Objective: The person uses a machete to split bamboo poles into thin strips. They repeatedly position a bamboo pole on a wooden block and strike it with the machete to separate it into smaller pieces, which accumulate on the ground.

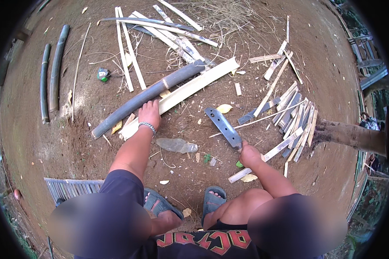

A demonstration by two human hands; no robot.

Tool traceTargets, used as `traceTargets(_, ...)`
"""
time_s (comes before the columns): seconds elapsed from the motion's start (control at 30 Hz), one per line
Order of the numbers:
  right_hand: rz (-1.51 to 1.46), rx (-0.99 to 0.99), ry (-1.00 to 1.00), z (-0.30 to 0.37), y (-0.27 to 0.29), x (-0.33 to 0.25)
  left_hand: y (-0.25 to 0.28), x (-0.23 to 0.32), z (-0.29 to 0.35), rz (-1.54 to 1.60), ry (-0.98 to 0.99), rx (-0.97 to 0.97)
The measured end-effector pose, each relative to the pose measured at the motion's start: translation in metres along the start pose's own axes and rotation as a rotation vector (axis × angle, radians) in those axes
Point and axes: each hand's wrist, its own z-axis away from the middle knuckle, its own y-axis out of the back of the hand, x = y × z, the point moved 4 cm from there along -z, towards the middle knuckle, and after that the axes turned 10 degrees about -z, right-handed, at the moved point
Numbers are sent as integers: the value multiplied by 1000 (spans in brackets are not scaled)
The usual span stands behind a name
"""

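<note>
Between nine and ten o'clock from the centre, the left hand (149,114) lies over the lower part of a pale split bamboo length (195,87), just beside a dark whole culm (136,103); whether its fingers grip or merely rest cannot be told. Toward four o'clock, the right hand (249,155) has its fingers closed around the near end of a broad perforated blade (224,129), whose tip points to eleven o'clock, apart from the bamboo. The step in hand appears to be steadying the split length, with the blade held off; the next move seems to call for a settled left-hand hold, clear of the edge. On brown earth (28,146), left to right, lie two dark poles (55,71) between nine and ten, a slatted panel (73,186) at eight, a crumpled clear bottle (176,145) near the centre, and a fanned pile of split pieces (300,118) at three, near a trunk (350,136). The setting is outdoors, with greenery (379,211) along the right margin.
</note>
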Motion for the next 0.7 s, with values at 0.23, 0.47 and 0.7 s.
traceTargets(0.23,-54,58,70,-4,-18,22,-2,-50,93,306,-129,-197)
traceTargets(0.47,-45,31,97,-8,-22,22,-6,-42,138,249,-43,217)
traceTargets(0.7,-41,57,126,-8,-22,23,10,115,43,191,-245,183)
